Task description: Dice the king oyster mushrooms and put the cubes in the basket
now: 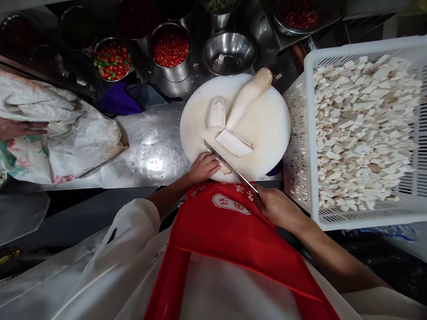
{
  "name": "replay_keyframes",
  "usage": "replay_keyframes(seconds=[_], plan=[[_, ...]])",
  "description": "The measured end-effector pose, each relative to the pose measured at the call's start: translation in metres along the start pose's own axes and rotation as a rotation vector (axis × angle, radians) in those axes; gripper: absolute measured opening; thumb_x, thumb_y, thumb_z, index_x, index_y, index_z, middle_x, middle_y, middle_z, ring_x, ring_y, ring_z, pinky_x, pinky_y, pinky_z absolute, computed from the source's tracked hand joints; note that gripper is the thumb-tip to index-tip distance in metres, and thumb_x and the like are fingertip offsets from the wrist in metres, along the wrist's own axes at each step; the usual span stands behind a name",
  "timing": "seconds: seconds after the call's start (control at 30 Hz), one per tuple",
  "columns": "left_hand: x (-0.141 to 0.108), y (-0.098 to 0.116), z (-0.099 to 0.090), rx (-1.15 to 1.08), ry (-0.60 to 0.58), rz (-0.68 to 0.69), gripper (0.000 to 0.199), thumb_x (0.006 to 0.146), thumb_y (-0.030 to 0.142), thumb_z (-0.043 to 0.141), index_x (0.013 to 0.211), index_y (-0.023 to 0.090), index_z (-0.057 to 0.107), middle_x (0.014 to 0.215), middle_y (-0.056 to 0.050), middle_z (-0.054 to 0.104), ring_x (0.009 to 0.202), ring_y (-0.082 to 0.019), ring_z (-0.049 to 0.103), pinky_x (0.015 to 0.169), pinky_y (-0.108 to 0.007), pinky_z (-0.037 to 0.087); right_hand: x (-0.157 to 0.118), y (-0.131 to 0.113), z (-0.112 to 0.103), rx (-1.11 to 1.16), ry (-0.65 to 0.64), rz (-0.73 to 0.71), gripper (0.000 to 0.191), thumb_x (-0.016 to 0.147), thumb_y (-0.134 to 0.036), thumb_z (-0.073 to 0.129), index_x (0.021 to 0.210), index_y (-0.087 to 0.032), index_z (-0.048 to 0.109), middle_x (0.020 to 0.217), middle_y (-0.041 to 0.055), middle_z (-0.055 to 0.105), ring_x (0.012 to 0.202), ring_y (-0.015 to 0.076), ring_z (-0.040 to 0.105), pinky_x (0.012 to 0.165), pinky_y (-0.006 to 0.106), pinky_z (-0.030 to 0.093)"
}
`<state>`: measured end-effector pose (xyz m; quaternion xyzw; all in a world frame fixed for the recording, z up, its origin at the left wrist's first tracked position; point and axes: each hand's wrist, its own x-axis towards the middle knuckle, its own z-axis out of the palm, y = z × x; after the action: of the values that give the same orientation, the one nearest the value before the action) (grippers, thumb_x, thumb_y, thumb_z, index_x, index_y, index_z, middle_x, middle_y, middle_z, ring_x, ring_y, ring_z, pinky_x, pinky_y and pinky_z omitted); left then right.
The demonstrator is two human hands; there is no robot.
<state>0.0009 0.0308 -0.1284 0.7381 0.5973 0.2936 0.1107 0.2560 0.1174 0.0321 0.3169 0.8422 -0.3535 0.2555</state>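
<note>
Centrally, your left hand (204,167) curls its fingers over a pale mushroom piece (224,167) at the lower edge of a round white cutting board (273,129); your right hand (271,205) grips a long steel knife (230,166) angled beside it. A whole cream mushroom (248,98) lies at the board's upper right.

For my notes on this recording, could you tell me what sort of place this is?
Probably a restaurant kitchen: metal pots of chopped chillies line a steel counter, beside a large crate heaped with cut white pieces.
</note>
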Motion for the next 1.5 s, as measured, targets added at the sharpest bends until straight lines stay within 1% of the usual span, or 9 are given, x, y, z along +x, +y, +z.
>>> replay_keyframes(seconds=[0.17, 0.37, 0.5, 0.63, 0.83, 0.93, 1.03, 1.33, 1.5], plan=[[0.004, -0.001, -0.004, -0.043, -0.059, -0.012, 0.023, 0.099, 0.037, 0.056, 0.098, 0.02, 0.071, 0.107, -0.007, 0.069, 0.108, -0.021, 0.059, 0.102, -0.042, 0.05, 0.034, 0.002, 0.024, -0.009, 0.052, 0.029, 0.031, 0.098, -0.02, 0.04, 0.117, -0.014, 0.064, 0.102, 0.0133, 0.077, 0.092, 0.0255, 0.072, 0.077, 0.03, 0.046], [0.01, 0.003, -0.011, 0.021, -0.105, 0.006, 0.026, 0.1, 0.036, 0.053, 0.106, 0.018, 0.07, 0.109, -0.01, 0.069, 0.114, -0.024, 0.058, 0.098, -0.042, 0.05, 0.023, 0.011, 0.038, -0.02, 0.219, -0.029, 0.052, 0.099, -0.023, 0.037, 0.148, -0.013, 0.046, 0.125, 0.0149, 0.071, 0.1, 0.0274, 0.071, 0.089, 0.037, 0.051], [0.024, 0.029, -0.052, 0.013, -0.094, 0.17, 0.024, 0.1, 0.037, 0.053, 0.102, 0.02, 0.069, 0.101, -0.008, 0.069, 0.1, -0.021, 0.063, 0.086, -0.038, 0.054, 0.008, 0.007, 0.024, -0.037, 0.216, -0.022, 0.063, 0.096, -0.022, 0.04, 0.158, -0.015, 0.034, 0.126, 0.0145, 0.07, 0.099, 0.0284, 0.071, 0.088, 0.038, 0.052], [0.084, 0.057, -0.106, -0.016, -0.132, 0.304, 0.022, 0.1, 0.037, 0.05, 0.103, 0.023, 0.067, 0.098, -0.004, 0.068, 0.091, -0.019, 0.064, 0.081, -0.036, 0.055, -0.002, 0.001, 0.014, -0.099, 0.169, -0.02, 0.065, 0.094, -0.024, 0.044, 0.158, -0.021, 0.034, 0.123, 0.015, 0.071, 0.098, 0.03, 0.071, 0.083, 0.039, 0.052], [0.203, 0.046, -0.084, 0.112, -0.792, 0.169, 0.031, 0.095, 0.029, 0.053, 0.121, 0.016, 0.063, 0.123, -0.011, 0.065, 0.111, -0.025, 0.062, 0.094, -0.038, 0.05, -0.017, -0.006, 0.015, -0.162, 0.057, -0.141, 0.063, 0.092, -0.021, 0.046, 0.155, -0.022, 0.041, 0.11, 0.015, 0.074, 0.091, 0.0295, 0.072, 0.074, 0.036, 0.051], [0.226, 0.038, -0.054, 0.235, -1.133, 0.066, 0.035, 0.089, 0.029, 0.057, 0.121, 0.016, 0.065, 0.12, -0.013, 0.067, 0.105, -0.027, 0.064, 0.088, -0.037, 0.05, -0.02, -0.005, 0.016, -0.106, 0.016, -0.214, 0.059, 0.091, -0.018, 0.045, 0.151, -0.024, 0.048, 0.108, 0.0131, 0.075, 0.092, 0.0286, 0.072, 0.075, 0.036, 0.051], [0.231, 0.038, -0.045, 0.258, -1.252, -0.002, 0.044, 0.081, 0.029, 0.064, 0.124, 0.017, 0.065, 0.123, -0.012, 0.067, 0.105, -0.028, 0.064, 0.089, -0.036, 0.049, -0.015, -0.002, 0.021, -0.011, 0.025, -0.264, 0.057, 0.092, -0.017, 0.044, 0.148, -0.022, 0.052, 0.122, 0.0144, 0.072, 0.103, 0.0292, 0.071, 0.082, 0.037, 0.051], [0.22, 0.019, -0.048, 0.1, -1.192, -0.025, 0.057, 0.085, 0.043, 0.063, 0.136, 0.017, 0.058, 0.138, -0.01, 0.058, 0.121, -0.027, 0.057, 0.102, -0.036, 0.045, 0.004, 0.003, 0.029, 0.188, 0.043, -0.203, 0.059, 0.089, -0.015, 0.049, 0.147, -0.021, 0.052, 0.12, 0.0113, 0.074, 0.107, 0.0254, 0.069, 0.093, 0.033, 0.047], [0.212, 0.016, -0.072, -0.054, -0.808, 0.044, 0.042, 0.095, 0.035, 0.055, 0.134, 0.017, 0.057, 0.127, -0.006, 0.066, 0.114, -0.021, 0.063, 0.098, -0.032, 0.05, 0.006, 0.012, 0.033, 0.306, 0.085, -0.229, 0.05, 0.089, -0.014, 0.045, 0.136, -0.022, 0.059, 0.122, 0.0086, 0.073, 0.107, 0.0245, 0.068, 0.094, 0.034, 0.049]])
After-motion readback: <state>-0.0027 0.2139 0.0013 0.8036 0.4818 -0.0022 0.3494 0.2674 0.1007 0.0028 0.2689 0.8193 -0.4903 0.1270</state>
